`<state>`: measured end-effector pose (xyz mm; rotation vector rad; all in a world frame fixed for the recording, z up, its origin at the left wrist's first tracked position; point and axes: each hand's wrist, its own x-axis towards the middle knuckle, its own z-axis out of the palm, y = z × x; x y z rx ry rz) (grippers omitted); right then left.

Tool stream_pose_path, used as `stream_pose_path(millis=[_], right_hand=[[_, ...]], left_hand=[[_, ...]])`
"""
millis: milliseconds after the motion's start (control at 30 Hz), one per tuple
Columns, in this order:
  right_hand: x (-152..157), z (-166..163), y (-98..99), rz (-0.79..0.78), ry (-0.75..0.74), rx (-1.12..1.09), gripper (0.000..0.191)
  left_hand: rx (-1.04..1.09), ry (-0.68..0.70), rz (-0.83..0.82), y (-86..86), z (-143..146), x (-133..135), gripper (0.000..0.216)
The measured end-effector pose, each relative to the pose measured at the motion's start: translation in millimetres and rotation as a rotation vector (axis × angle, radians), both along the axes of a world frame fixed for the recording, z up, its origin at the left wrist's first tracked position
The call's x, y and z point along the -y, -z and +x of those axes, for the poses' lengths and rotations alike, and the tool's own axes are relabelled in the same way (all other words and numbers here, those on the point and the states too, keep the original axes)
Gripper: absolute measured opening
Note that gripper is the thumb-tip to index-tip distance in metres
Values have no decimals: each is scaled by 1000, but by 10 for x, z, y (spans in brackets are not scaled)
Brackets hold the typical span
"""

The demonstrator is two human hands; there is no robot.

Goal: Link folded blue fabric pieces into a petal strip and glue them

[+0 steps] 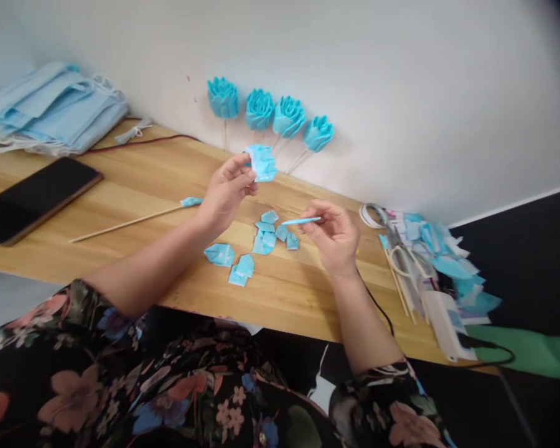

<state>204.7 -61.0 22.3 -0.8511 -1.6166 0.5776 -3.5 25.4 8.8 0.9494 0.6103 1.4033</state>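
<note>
My left hand (228,190) pinches a cluster of overlapping light-blue folded petals (263,163), held up in front of the wall. To its right, my right hand (333,236) grips a thin blue folded petal (302,221), seen almost edge-on. On the wooden table between and below the hands lie several loose blue folded petals (264,241), with more petals (241,269) nearer the front edge. A wooden stick (126,223) with a blue wrapped tip (191,201) rests left of my left wrist.
Several blue flowers on sticks (289,117) lean along the wall. Face masks (51,106) and a phone (40,198) lie at left. At right are scissors (401,258), a tape roll (374,216), blue scraps (441,239), a white glue gun (448,326) and sticks (399,283).
</note>
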Motion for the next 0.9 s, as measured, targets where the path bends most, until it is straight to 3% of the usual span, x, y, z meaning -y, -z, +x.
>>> stream_pose_path(millis=[100,233,367,533,633,733,900], right_hand=[[31,19,-3,76,7,-18,7],[56,34,-26,84,44,12,10],[20,32,27,-47,90,-43,16],[-78,-26,105,-295,152,-280,28],[-97,-60,107,-423,78,-395,36],[-88,-66,103,-528,-6,-474,31],[-86,-16,133,-557,-80,-438,23]], left_hand=[[55,20,3,23,3,5,23],[80,50,-2,20,22,39,25],[71,58,-23,10,54,84,23],[37,51,-25,1,70,100,24],[31,51,-46,-14,70,103,23],[32,53,-44,-21,71,104,23],[31,54,-21,-15,68,93,23]])
